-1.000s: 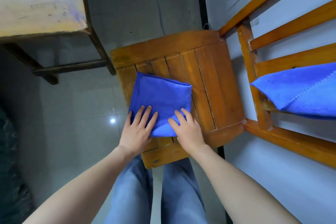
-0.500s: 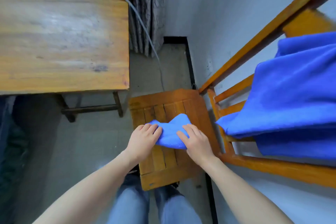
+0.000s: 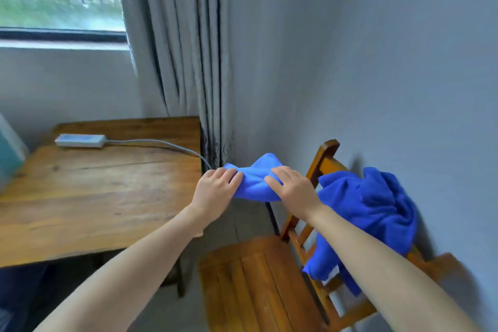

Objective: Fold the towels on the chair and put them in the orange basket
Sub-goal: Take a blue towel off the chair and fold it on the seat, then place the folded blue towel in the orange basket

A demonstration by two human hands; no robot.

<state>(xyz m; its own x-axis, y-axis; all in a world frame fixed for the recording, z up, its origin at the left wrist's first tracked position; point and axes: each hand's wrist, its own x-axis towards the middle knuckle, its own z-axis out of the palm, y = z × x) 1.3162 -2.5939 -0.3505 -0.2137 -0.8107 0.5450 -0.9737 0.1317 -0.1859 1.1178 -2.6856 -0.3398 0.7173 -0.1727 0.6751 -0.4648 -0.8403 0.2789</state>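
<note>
A folded blue towel (image 3: 256, 183) hangs in the air between my two hands, well above the wooden chair's seat (image 3: 258, 286). My left hand (image 3: 215, 194) grips its left end and my right hand (image 3: 292, 190) grips its right end, fingers over the top. A second blue towel (image 3: 369, 213), crumpled, is draped over the chair's slatted backrest at the right. No orange basket is in view.
A wooden table (image 3: 89, 191) stands at the left with a white power strip (image 3: 80, 140) and its cable on it. Grey curtains (image 3: 183, 48) hang in the corner beside a window. A pale wall runs behind the chair.
Both hands have lifted the folded towel off the chair seat and raised it up. The view has swung upward from the seat to the table, curtain and wall.
</note>
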